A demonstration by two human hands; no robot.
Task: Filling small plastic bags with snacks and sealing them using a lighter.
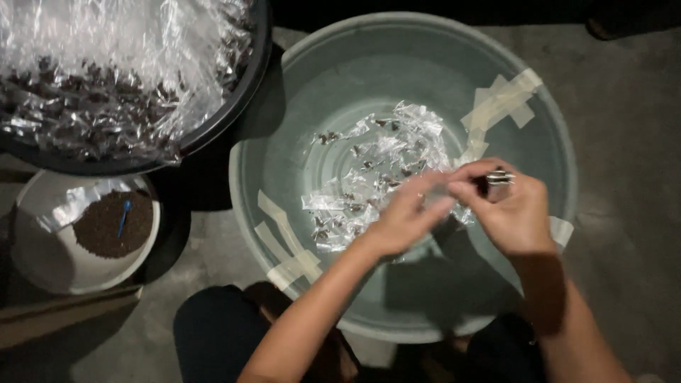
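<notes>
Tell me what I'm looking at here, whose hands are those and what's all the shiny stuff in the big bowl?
There is just one picture, taken by a camera worn on a person's head, so you look down as they do. No machine here, only two bare hands. The left hand and the right hand meet over a big grey-green tub that stands on a concrete floor. Between them they pinch a little clear plastic packet. The right hand also holds a small shiny metal thing, too small to name. The shiny stuff in the tub is a pile of small clear packets with dark bits inside. Strips of tape are stuck on the tub's wall. At top left, a black tub holds many more packets. Below it, a white bowl holds brown grains and a small blue scoop.
</notes>
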